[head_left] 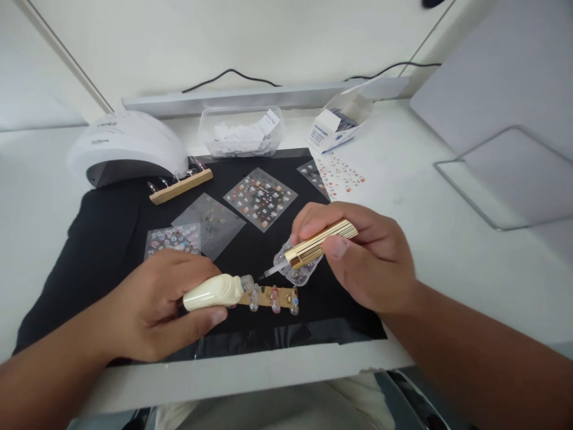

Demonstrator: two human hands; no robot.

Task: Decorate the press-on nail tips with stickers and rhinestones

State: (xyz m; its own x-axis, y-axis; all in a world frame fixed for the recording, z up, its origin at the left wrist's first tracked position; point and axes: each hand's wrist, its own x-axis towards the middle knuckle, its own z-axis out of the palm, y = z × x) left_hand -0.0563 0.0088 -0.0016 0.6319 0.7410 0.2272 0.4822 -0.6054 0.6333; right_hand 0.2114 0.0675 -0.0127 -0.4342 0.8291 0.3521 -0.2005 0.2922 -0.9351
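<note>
My left hand (179,304) is closed round a cream nail polish bottle (212,292), tilted on its side with its clear neck pointing right. Between the fingers of my right hand (362,257) is a gold-ribbed nail polish brush cap (320,243). Its brush tip points down and left, just apart from the bottle's mouth. Below lies a wooden nail display stand (264,297) bearing decorated false nails (275,298); its left end is hidden by the bottle and my left hand. A clear compartment case (301,275) with small pieces sits partly under my right hand.
Several sticker sheets (260,199) lie on the black mat (286,331). Behind are a white nail lamp (129,143), a second wooden stand with nails (181,186), a clear tub of white wipes (242,134) and an open alcohol-pad box (333,128). A metal-framed stand (474,218) is at right.
</note>
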